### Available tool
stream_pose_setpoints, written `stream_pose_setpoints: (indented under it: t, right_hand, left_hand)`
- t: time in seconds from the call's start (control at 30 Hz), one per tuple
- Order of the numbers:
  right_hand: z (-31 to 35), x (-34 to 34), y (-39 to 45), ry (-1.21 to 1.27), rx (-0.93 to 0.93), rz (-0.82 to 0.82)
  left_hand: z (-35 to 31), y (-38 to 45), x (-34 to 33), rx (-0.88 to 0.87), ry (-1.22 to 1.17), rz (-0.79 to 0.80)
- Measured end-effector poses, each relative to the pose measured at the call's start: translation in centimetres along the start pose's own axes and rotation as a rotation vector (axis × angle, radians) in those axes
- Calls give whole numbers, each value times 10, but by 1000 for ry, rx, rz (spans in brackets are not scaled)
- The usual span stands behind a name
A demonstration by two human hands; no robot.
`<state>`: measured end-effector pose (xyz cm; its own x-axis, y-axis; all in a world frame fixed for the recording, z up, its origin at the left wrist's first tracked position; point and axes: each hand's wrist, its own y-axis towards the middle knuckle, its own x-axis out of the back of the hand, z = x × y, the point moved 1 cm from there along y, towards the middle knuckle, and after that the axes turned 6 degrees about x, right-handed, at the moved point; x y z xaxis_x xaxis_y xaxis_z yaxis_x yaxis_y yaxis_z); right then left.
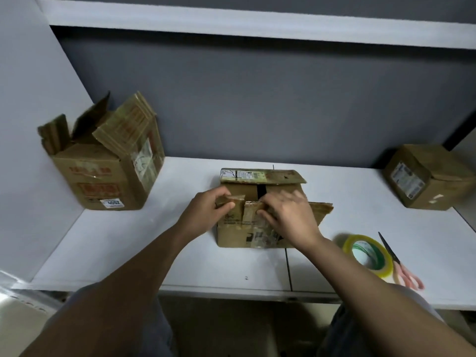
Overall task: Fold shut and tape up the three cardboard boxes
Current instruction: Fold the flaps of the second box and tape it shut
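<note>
A white table [128,253] runs below a grey back wall [257,99], with a white shelf [231,21] overhead and a white side panel on the left. The middle box [244,233] sits near the table's front edge, its far flap raised; the left hand [206,210] grips the near flap [231,202] and the right hand [288,215] curls over it beside. An open box [103,176] stands far left, a shut box [427,176] far right. A tape roll [368,253] touches pink-handled scissors [396,264] near right.

We are seeing bare forearms, no sleeves, left hand [206,211] and right hand [288,217] ungloved; grey trousers [360,338].
</note>
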<state>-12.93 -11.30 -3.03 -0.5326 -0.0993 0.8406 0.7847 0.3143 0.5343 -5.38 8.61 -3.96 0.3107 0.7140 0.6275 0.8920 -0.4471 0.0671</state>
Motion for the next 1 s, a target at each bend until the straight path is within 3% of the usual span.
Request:
stream_pose_setpoints:
  t: [0.23, 0.53, 0.7, 1.0]
  right_hand:
    - [3, 2, -3, 0, 59, 29]
    - [-8, 2, 14, 133, -45, 219]
    - [-9, -1, 19, 103, -25, 220]
    - [-13, -2, 24, 311, -159, 255]
  left_hand:
    - [3, 10, -5, 86, -47, -105]
    - [-9, 6, -17, 3, -103, -6]
    - [-8, 3, -15, -54, -72, 8]
    - [-9, 3, -15, -80, -83, 25]
